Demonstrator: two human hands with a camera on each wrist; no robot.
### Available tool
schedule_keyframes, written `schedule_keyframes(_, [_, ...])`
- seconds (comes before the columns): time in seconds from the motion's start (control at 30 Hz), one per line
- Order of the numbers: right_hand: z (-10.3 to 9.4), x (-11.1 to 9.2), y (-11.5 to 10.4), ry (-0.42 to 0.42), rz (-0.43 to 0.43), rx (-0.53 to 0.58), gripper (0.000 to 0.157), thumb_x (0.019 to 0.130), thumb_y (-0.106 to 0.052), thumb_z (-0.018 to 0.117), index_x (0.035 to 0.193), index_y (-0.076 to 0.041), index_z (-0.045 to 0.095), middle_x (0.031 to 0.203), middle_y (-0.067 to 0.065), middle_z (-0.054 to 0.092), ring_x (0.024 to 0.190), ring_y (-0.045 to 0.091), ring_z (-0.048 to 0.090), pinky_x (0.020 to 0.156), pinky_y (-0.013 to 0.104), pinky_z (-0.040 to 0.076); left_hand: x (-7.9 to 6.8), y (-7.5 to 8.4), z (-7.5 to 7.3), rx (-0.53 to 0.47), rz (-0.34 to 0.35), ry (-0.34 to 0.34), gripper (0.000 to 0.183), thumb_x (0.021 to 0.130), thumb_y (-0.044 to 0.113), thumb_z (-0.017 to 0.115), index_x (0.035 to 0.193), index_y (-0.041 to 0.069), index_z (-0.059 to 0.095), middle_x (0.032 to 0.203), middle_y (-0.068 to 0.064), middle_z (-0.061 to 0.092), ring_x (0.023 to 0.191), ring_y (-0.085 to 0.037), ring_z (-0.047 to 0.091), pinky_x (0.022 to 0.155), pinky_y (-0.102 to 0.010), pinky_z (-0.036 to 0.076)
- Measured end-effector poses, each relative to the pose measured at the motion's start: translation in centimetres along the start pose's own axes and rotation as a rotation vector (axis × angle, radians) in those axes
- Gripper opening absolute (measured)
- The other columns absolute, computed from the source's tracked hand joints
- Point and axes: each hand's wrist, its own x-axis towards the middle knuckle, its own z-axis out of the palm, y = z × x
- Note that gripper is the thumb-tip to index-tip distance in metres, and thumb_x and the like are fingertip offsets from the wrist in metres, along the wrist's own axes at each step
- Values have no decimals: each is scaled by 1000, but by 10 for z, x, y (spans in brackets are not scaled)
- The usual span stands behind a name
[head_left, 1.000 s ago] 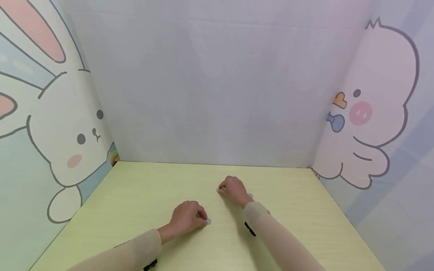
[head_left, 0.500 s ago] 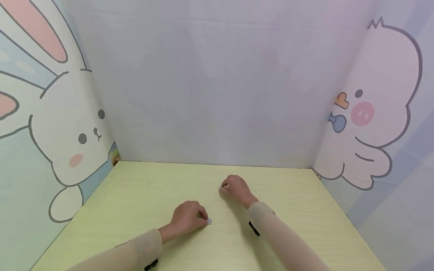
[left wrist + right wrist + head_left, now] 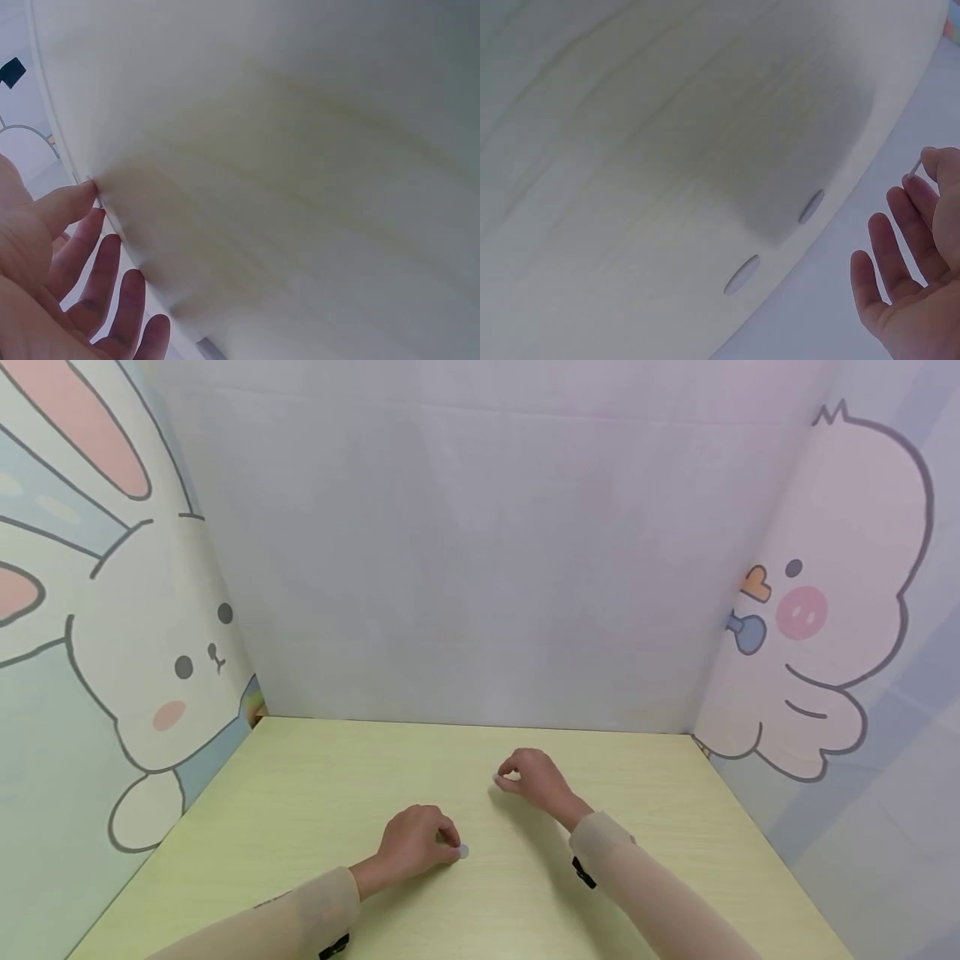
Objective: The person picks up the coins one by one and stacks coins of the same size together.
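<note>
On the pale wooden table, my left hand (image 3: 416,843) pinches a small grey coin-like disc (image 3: 463,852) between thumb and index finger. In the left wrist view, the fingertips of that hand (image 3: 90,277) are right at the tabletop, the fingers spread in a row. Farther back and to the right, my right hand (image 3: 542,783) pinches another such disc (image 3: 496,778). The right wrist view shows this disc (image 3: 915,166) edge-on between thumb and index finger, above the table surface, the other fingers loosely bent. Two discs lie flat there, one nearer disc (image 3: 742,275) and one farther disc (image 3: 811,206).
The light yellow tabletop (image 3: 337,768) ends at a grey fabric backdrop (image 3: 465,568). Side panels carry a printed rabbit (image 3: 150,693) on the left and a printed white chick-like figure (image 3: 847,568) on the right. A grey thing (image 3: 210,349) lies at the left wrist view's bottom edge.
My right hand has shifted right with the disc, its forearm swinging right too. A disc seen beside the right wrist earlier is now hidden in the head view. My left hand stays nearly still.
</note>
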Motion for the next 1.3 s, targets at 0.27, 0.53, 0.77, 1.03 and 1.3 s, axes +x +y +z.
schedule_keyframes(0.27, [-4, -20, -6, -39, -61, 28, 10, 95, -24, 81, 94, -15, 84, 90, -7, 77, 85, 11, 70, 81, 33, 57, 0, 0, 0, -1, 0, 2, 12, 82, 29, 93, 81, 22, 83, 82, 13, 74, 79, -10, 63, 67, -28, 47])
schedule_keyframes(0.53, [-5, -38, -16, -45, -144, 37, 7, 95, -21, 82, 93, -14, 84, 88, -8, 77, 84, 11, 70, 81, 34, 56, 1, -1, 2, 7, -4, 3, 12, 82, 30, 93, 81, 23, 83, 81, 14, 73, 77, -7, 61, 66, -27, 47])
schedule_keyframes(0.77, [-4, -48, -22, -42, -167, 47, 5, 93, -21, 83, 91, -17, 84, 86, -12, 75, 83, 9, 68, 80, 31, 56, 1, -1, 2, 12, -14, 2, 11, 82, 30, 93, 81, 25, 83, 81, 15, 72, 77, -5, 59, 67, -28, 46])
schedule_keyframes(1.03, [-1, -55, -30, -68, -201, 85, 7, 93, -19, 83, 91, -12, 84, 85, -10, 76, 81, 11, 70, 78, 26, 55, 1, -2, 2, 16, -14, -1, 11, 82, 31, 93, 81, 25, 83, 82, 15, 72, 77, -4, 58, 67, -29, 47])
schedule_keyframes(1.3, [2, -60, -37, -102, -193, 75, 6, 92, -17, 84, 91, -11, 84, 86, -6, 76, 81, 9, 69, 78, 26, 55, 1, -4, 4, 12, -13, 2, 11, 82, 31, 93, 81, 25, 83, 82, 16, 72, 78, -5, 61, 67, -29, 48])
